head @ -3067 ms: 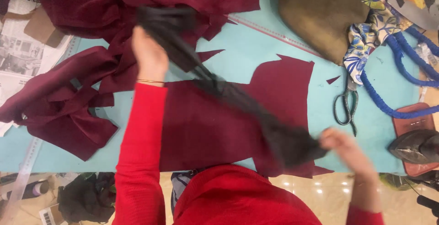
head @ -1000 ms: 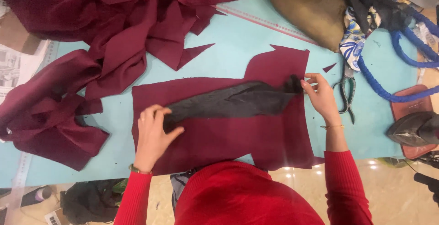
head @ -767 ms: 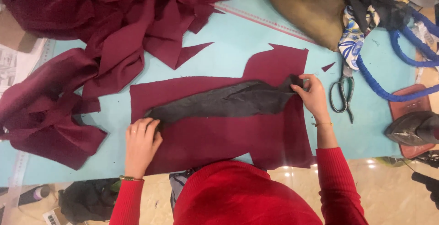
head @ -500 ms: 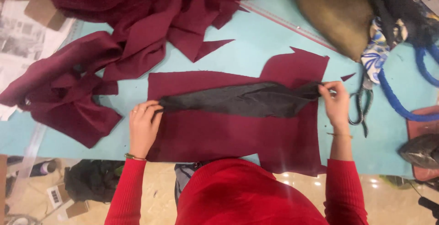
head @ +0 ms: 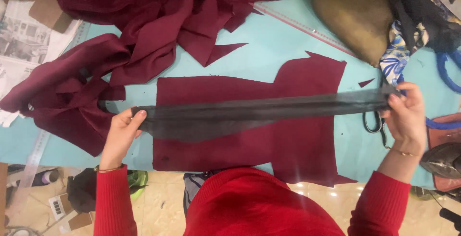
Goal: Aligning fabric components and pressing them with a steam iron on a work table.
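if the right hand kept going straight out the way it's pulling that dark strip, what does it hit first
Likely the blue cord just past the right hand, then the dark iron-like thing at the table's edge. The scissors lie under the hand, so height is unclear.

Between left hand (head: 121, 135) and right hand (head: 407, 116): long dark grey sheer fabric strip (head: 249, 115), one end pinched in each, stretched taut above flat-cut maroon cloth panel (head: 240, 140). Panel spread on pale turquoise tabletop (head: 269, 39), beneath and between both hands. Beyond left hand, and out past its far side: heap of crumpled maroon fabric (head: 144, 29). Further out left: sheets of newspaper (head: 19, 44). Just beneath right hand: black-handled scissors (head: 372, 121), partly hidden. Beyond right hand: rounded olive-brown cushion (head: 355, 17), with blue floral patterned cloth (head: 396, 56) beside it. Right of right hand: thick blue cord (head: 446, 72).
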